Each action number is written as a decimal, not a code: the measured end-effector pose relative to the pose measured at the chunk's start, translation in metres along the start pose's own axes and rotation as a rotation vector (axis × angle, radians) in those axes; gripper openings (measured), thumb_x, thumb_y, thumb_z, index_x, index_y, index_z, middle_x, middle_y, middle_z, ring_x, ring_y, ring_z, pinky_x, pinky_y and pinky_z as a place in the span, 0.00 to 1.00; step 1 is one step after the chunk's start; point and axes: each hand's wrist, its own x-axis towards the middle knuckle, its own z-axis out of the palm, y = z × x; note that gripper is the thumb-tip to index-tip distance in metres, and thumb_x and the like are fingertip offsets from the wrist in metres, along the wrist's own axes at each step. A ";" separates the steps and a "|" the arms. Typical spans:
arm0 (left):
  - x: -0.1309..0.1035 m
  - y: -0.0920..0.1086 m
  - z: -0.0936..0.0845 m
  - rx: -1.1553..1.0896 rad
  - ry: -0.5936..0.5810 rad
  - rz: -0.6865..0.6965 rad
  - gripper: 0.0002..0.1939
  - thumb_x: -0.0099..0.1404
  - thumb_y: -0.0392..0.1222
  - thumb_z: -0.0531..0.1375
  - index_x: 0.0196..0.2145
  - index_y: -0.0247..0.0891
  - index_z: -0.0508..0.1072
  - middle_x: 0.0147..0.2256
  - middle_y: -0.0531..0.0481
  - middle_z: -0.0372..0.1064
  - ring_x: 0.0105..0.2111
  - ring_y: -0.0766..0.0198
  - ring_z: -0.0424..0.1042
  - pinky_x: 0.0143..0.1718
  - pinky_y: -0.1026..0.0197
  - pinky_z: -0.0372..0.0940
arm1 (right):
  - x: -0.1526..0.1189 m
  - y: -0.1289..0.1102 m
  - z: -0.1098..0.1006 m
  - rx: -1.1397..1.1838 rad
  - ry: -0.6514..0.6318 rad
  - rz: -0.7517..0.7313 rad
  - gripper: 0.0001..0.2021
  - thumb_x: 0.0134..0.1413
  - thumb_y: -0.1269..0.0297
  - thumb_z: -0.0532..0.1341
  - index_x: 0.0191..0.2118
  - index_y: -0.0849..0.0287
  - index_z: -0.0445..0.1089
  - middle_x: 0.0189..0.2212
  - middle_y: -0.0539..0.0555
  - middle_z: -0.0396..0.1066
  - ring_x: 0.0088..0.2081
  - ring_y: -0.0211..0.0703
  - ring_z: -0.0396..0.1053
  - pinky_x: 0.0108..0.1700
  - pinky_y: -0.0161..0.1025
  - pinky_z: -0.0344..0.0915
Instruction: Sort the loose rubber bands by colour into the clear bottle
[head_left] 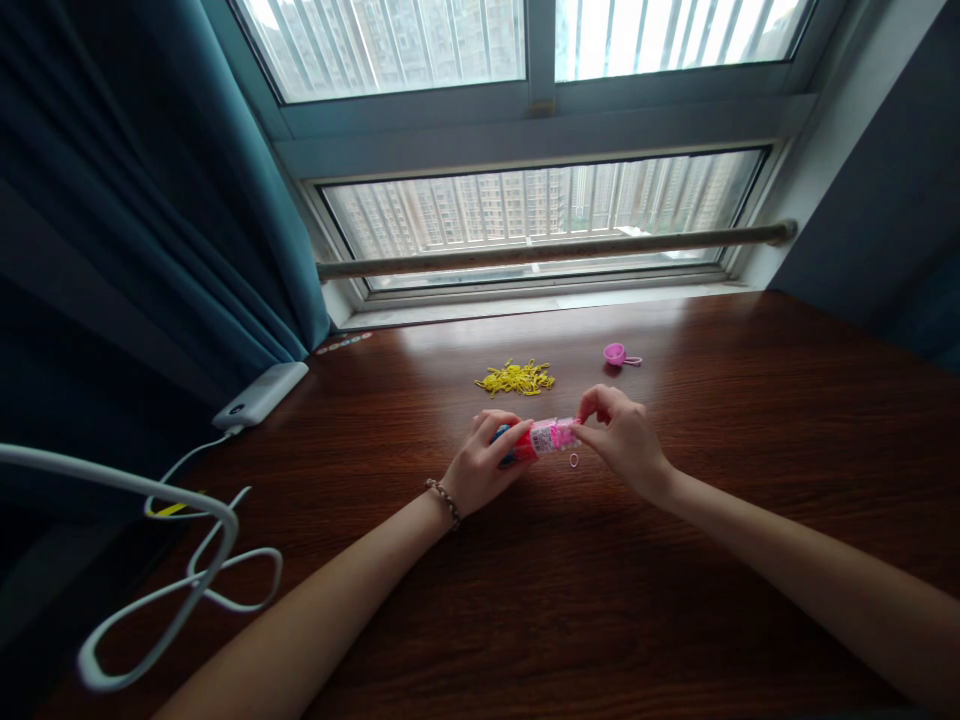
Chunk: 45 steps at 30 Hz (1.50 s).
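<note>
1. The wooden table (675, 560) is taking up most of the view; it is being used as the work surface, dark and glossy, so small bits are probably going to slide around on it pretty easily.
2. A white power bank (261, 393) is lying at the far left edge by the curtain (150, 230), with a white cable (187, 590) looping off toward the near corner. Both are well apart from the action.
3. The left hand (480, 470) is being wrapped around the left end of a small tube (546, 438), low over the table's middle. It is clamped on it, with a beaded bracelet (446, 500) on the wrist.
4. The right hand (622, 440) is pinching the tube's right end between its fingertips (583, 432); the hands are being brought together on the one thing.
5. The tube looks like light, stiff plastic, pink and red with a blue bit under the left fingers. It is likely smooth and a bit slippery, so the ends are looking like the sensible spots to be gripped, just as is being done.
6. A yellow pile of small bands (516, 378) is lying just beyond the hands: soft, light, easily scattered.
7. A pink cap-like piece (616, 354) is sitting to the right of that pile.
8. A tiny pale ring (574, 460) is lying on the table just below the tube; whether it is stretchy cannot be told.
</note>
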 end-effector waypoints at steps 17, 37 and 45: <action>0.002 0.012 -0.003 0.087 -0.005 -0.004 0.20 0.57 0.43 0.59 0.48 0.40 0.63 0.42 0.43 0.67 0.44 0.55 0.64 0.47 0.51 0.59 | 0.004 0.002 0.010 0.650 -0.433 0.302 0.14 0.39 0.60 0.63 0.34 0.62 0.66 0.25 0.49 0.66 0.22 0.32 0.61 0.21 0.30 0.57; 0.004 -0.002 0.002 -0.131 0.236 -0.489 0.16 0.55 0.41 0.61 0.42 0.39 0.64 0.38 0.48 0.65 0.39 0.60 0.64 0.43 0.56 0.61 | 0.004 0.020 0.011 0.225 -0.395 -0.007 0.05 0.44 0.66 0.62 0.25 0.61 0.69 0.20 0.48 0.67 0.23 0.34 0.62 0.26 0.31 0.58; 0.006 0.007 -0.001 -0.037 0.025 -0.233 0.16 0.54 0.43 0.62 0.41 0.39 0.68 0.39 0.47 0.64 0.40 0.59 0.63 0.43 0.55 0.59 | -0.003 0.002 0.006 0.484 -0.072 0.026 0.09 0.44 0.58 0.63 0.28 0.59 0.70 0.22 0.50 0.67 0.23 0.36 0.60 0.26 0.34 0.59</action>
